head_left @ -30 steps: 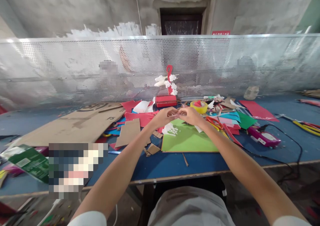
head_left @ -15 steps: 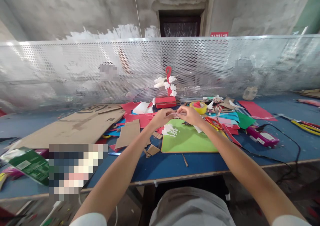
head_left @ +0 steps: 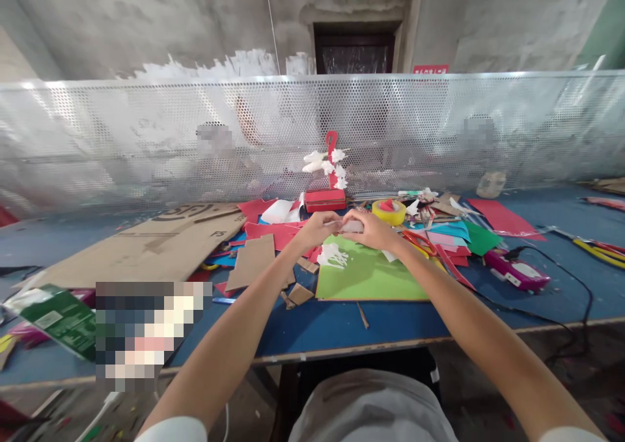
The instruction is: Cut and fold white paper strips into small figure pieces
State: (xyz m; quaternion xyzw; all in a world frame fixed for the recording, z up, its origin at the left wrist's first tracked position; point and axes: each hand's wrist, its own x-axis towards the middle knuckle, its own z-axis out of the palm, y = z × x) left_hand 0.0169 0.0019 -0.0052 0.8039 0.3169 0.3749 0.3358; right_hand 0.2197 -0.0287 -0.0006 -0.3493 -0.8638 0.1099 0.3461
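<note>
Between my two hands is a small piece of white paper (head_left: pixel 352 226), held above the far part of a green sheet (head_left: pixel 374 278). My left hand (head_left: pixel 317 228) pinches its left end. The fingers of my right hand (head_left: pixel 372 229) are closed round its right end. On the green sheet, just below my left hand, lies a white cut-paper piece with thin strips (head_left: pixel 332 256). Behind my hands stands a red box (head_left: pixel 325 200) with a red upright (head_left: pixel 331 141) carrying white paper flowers (head_left: pixel 338 156).
A large cardboard sheet (head_left: pixel 131 243) and smaller cardboard pieces (head_left: pixel 254 260) lie left. Yellow tape (head_left: pixel 389 213), coloured paper and scissors are to the right, then a purple device (head_left: pixel 517 271) with a black cable, and pliers (head_left: pixel 598 248). A perforated metal screen (head_left: pixel 273 129) stands behind.
The white paper between my hands has turned and now shows a broader face by my right fingers. My hands stay in nearly the same place; the camera view has shifted slightly.
</note>
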